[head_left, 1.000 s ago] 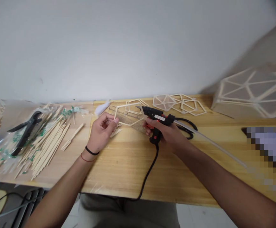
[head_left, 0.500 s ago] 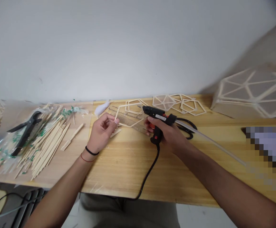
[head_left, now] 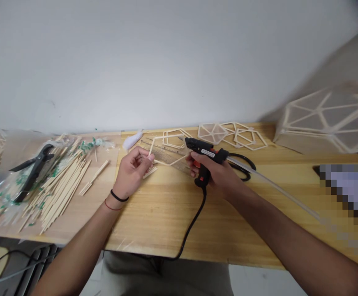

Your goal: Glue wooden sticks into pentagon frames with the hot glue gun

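My left hand pinches one corner of a pentagon-shaped frame of thin wooden sticks between thumb and fingers. In my right hand is a black hot glue gun, its nozzle pointing left at the frame's upper right corner. Whether the nozzle touches the wood I cannot tell. A long translucent glue stick runs out of the gun's back. Beneath the frame lies a clear gridded ruler, and a short stick piece rests beside my left fingertips.
Loose wooden sticks and a black tool lie on plastic wrapping at left. More stick frames sit along the wall. A large panelled stick structure stands at right. The gun's black cord hangs over the table's front edge.
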Motion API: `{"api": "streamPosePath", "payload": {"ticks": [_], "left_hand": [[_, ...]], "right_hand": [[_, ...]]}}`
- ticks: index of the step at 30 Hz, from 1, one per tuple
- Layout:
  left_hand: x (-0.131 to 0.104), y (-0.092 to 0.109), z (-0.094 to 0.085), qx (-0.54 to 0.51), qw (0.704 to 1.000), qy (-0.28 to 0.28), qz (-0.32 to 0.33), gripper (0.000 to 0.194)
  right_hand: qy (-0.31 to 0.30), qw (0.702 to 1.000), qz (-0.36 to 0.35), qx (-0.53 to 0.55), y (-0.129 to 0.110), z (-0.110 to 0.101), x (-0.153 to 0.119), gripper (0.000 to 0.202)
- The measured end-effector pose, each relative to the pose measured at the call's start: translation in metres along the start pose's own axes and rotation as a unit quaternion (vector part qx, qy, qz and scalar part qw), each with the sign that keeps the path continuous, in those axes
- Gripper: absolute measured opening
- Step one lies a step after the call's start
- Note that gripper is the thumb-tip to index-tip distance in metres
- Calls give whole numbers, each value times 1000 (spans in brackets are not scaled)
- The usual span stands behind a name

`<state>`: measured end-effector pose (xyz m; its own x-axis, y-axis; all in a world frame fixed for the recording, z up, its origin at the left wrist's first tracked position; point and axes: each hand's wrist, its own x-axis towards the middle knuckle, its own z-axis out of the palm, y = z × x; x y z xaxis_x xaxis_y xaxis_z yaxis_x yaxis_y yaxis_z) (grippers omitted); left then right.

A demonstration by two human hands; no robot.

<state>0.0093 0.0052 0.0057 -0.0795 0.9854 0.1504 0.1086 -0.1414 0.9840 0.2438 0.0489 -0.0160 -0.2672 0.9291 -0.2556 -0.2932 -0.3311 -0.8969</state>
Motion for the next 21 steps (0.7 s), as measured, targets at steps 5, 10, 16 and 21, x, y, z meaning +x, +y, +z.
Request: {"api": "streamPosePath", "payload": {"ticks": [5, 10, 16, 21], "left_hand": [[0, 0, 0, -11, 1000, 1, -3, 44], [0, 0, 0, -10, 1000, 1, -3, 42], [0, -1, -1, -5, 1000, 0, -3, 42], [0, -1, 0, -3, 1000, -1, -6, 42]], "right_hand": [[5, 1000, 1, 2, -2, 2, 0, 43], [2, 1000, -3, -4, -3, 2, -1, 41], [3, 1000, -8, -15, -3, 2, -2, 41], [2, 1000, -12, -11, -3, 2, -1, 41]]}}
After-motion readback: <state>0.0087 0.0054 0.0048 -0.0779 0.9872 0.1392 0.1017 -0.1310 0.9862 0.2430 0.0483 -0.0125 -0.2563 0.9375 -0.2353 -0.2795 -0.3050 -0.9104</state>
